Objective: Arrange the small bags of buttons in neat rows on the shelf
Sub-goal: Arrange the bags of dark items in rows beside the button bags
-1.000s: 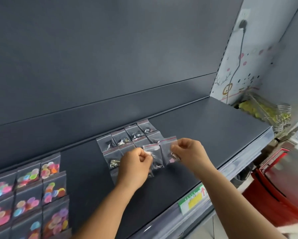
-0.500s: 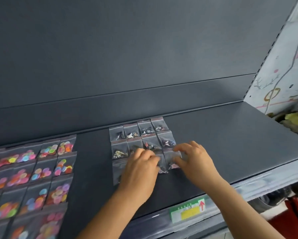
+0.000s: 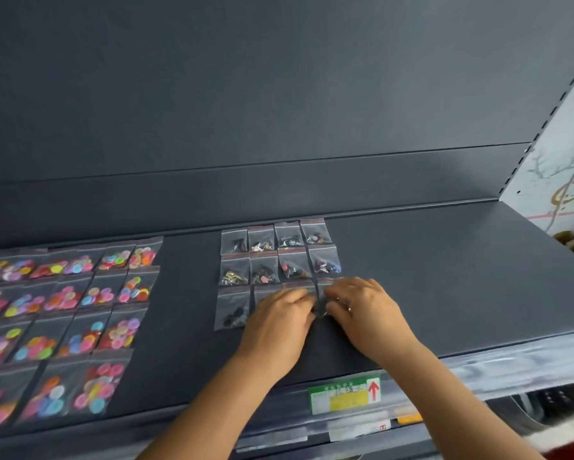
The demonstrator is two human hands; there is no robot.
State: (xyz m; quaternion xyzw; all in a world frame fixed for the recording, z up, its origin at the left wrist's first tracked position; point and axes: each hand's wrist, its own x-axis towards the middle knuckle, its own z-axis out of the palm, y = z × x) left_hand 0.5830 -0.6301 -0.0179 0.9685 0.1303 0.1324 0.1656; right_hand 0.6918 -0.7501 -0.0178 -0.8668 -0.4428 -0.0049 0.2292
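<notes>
Small clear bags of dark buttons (image 3: 280, 254) lie in rows on the dark grey shelf (image 3: 445, 277), two full rows at the back and a third row in front. My left hand (image 3: 279, 323) and my right hand (image 3: 362, 310) rest fingers-down on the right end of that third row, pressing bags flat against the shelf. The bags under my hands are mostly hidden; one front-row bag (image 3: 232, 308) shows to the left of my left hand. Whether either hand grips a bag is unclear.
Larger bags of bright coloured buttons (image 3: 73, 313) fill the left part of the shelf in rows. A green and yellow price label (image 3: 345, 395) sits on the shelf's front rail. A patterned white wall (image 3: 557, 180) bounds the shelf's right end.
My hands have come down from holding bags above the shelf to lying flat on the front row. The view has swung left, bringing more of the coloured bags into sight.
</notes>
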